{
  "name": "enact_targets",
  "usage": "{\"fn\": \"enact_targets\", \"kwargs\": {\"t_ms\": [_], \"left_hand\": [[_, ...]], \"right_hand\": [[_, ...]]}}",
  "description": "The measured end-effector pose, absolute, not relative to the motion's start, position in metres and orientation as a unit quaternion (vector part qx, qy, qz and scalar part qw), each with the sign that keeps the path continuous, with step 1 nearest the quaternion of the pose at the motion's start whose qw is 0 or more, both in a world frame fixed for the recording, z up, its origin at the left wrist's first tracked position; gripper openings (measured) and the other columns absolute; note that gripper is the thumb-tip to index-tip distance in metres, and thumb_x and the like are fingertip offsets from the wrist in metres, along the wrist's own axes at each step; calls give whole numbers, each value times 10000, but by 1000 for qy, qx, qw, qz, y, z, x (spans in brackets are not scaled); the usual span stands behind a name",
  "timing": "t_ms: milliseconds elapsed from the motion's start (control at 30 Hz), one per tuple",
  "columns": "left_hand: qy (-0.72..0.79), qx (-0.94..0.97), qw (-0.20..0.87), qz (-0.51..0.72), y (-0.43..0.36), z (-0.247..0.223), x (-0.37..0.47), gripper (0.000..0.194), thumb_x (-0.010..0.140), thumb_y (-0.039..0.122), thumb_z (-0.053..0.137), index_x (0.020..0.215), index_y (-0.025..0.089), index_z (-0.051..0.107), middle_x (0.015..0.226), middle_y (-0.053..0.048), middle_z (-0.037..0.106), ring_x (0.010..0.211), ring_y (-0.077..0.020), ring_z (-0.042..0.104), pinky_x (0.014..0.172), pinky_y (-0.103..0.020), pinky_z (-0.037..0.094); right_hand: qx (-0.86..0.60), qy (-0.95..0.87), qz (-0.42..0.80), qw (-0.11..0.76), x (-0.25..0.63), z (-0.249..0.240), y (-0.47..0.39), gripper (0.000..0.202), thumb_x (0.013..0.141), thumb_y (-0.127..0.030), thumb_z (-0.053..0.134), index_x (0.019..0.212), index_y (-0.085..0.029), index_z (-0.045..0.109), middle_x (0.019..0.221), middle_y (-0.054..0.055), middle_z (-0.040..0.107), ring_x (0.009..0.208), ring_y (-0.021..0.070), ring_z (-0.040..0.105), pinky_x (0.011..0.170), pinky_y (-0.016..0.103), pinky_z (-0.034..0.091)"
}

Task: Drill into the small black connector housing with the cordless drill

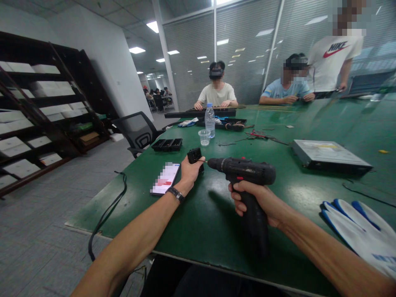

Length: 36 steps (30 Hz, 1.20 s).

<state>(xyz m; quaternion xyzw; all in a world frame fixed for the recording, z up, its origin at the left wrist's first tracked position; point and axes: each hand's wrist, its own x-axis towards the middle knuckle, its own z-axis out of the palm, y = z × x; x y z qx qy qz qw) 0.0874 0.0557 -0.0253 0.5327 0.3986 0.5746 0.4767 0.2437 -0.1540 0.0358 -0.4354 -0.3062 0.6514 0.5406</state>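
Note:
My right hand (247, 196) is wrapped round the handle of a black cordless drill (250, 170), which points left. My left hand (190, 171) grips a small black plastic part (194, 155) and holds it up over the table. The drill's bit reaches to this part near my left thumb; whether it touches cannot be made out. A phone (165, 178) with a lit screen lies just left of my left hand. Behind that hand stands a clear plastic cup (204, 137) beside a water bottle (210, 120).
On the green table (198, 231) lie a black compartment tray (167, 144), a disc drive (331, 154), white-blue gloves (361, 235) and a black cable (111, 206) over the left edge. Two people sit across the table; another person stands at the right. An office chair (139, 130) stands left.

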Motion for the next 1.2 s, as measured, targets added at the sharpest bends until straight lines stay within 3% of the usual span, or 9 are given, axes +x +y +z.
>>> {"fn": "enact_targets", "kwargs": {"t_ms": [533, 733, 1200], "left_hand": [[409, 536, 473, 567, 57, -27, 85, 531, 657, 469, 946, 1031, 148, 749, 971, -76, 765, 850, -210, 683, 785, -337, 546], [399, 538, 471, 574, 58, -27, 85, 523, 649, 468, 954, 1018, 153, 758, 973, -69, 771, 863, -201, 683, 852, -342, 547], [404, 535, 472, 572, 54, -22, 86, 464, 657, 418, 932, 992, 153, 751, 946, -67, 761, 843, -208, 675, 804, -338, 540]], "right_hand": [[-426, -310, 659, 536, 246, 34, -152, 265, 681, -292, 836, 830, -185, 645, 632, -48, 579, 473, 112, 510, 492, 285, 519], [-420, -304, 665, 537, 246, 34, -152, 291, 664, -249, 824, 863, -194, 619, 627, -55, 574, 474, 107, 503, 499, 274, 504], [-432, -309, 655, 537, 244, 36, -153, 268, 680, -336, 845, 799, -164, 677, 631, -45, 574, 469, 101, 505, 493, 284, 503]]}}
